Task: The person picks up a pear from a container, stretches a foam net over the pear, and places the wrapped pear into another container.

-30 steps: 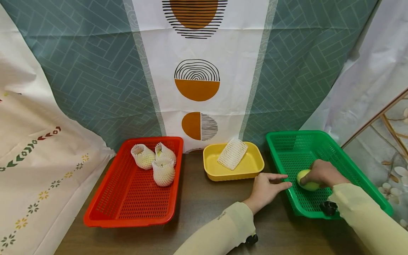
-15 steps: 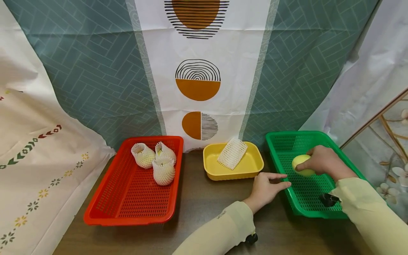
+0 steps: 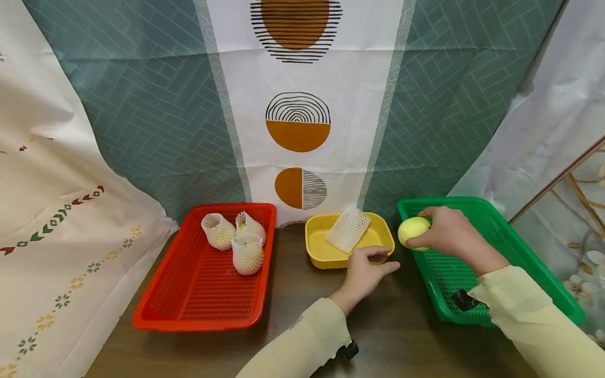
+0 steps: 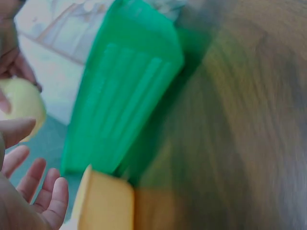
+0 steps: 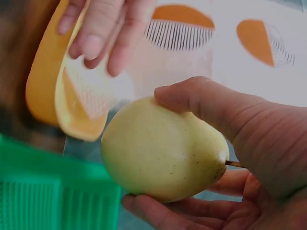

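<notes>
A pale yellow-green pear (image 5: 158, 148) with a brown stem is gripped between the thumb and fingers of my right hand (image 3: 446, 236), above the left rim of the green basket (image 3: 437, 302). My left hand (image 3: 364, 275) holds nothing. Its fingers and thumb are spread apart, in front of the right part of the yellow container (image 3: 314, 247). A white foam net sleeve (image 3: 348, 229) lies flat in that container, leaning over its back rim. At the left, several pears in foam net sleeves (image 3: 248, 256) sit at the back of the red basket (image 3: 198, 299).
All three containers stand on a dark brown wooden table (image 3: 302, 310). A patterned cloth (image 3: 302, 184) hangs right behind them. On the left, a cream cloth (image 3: 94, 278) slopes down beside the red basket. Black wrist cameras are worn on both sleeves.
My right hand has lifted the pear from the green basket's floor and carried it left to the rim. My left hand has left the green rim and moved left.
</notes>
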The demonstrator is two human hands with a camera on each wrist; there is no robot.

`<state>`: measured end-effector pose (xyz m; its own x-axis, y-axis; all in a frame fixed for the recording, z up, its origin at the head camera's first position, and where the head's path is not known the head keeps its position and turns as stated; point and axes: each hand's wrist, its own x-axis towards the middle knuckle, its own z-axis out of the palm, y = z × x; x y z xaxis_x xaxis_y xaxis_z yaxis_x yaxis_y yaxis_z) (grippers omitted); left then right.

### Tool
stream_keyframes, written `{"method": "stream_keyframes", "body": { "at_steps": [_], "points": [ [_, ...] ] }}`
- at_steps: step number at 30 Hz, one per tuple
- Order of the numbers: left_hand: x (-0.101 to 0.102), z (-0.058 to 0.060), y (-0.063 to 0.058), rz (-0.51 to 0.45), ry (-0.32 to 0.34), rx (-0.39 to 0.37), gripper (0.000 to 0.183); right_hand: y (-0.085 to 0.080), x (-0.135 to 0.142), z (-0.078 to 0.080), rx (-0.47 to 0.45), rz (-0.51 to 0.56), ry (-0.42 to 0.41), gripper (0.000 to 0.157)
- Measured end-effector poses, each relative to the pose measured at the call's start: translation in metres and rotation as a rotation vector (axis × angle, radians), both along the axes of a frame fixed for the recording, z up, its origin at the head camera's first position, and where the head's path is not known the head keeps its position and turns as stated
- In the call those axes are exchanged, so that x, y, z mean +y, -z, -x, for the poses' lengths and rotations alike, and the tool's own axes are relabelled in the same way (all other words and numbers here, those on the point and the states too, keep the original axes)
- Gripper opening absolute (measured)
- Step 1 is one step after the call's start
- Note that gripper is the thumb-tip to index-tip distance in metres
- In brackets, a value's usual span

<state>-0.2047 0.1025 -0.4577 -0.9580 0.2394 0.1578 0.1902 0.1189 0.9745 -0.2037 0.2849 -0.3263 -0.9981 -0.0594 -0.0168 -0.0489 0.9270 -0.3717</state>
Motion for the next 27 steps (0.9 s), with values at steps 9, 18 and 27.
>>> {"method": "stream_keyframes", "body": {
  "at_steps": [9, 18, 27],
  "points": [
    [-0.074, 0.010, -0.017, -0.069, -0.182, 0.012, 0.026, 0.008, -0.050, -0.003, 0.051, 0.041, -0.084, 0.071],
    [-0.113, 0.009, -0.025, -0.039, -0.216, 0.021, 0.026, 0.025, -0.079, -0.004, 0.148, 0.117, -0.171, 0.070],
    [-0.138, 0.005, -0.037, -0.036, -0.252, -0.017, 0.024, 0.039, -0.091, -0.004, 0.131, 0.285, -0.228, 0.067]
  ]
}}
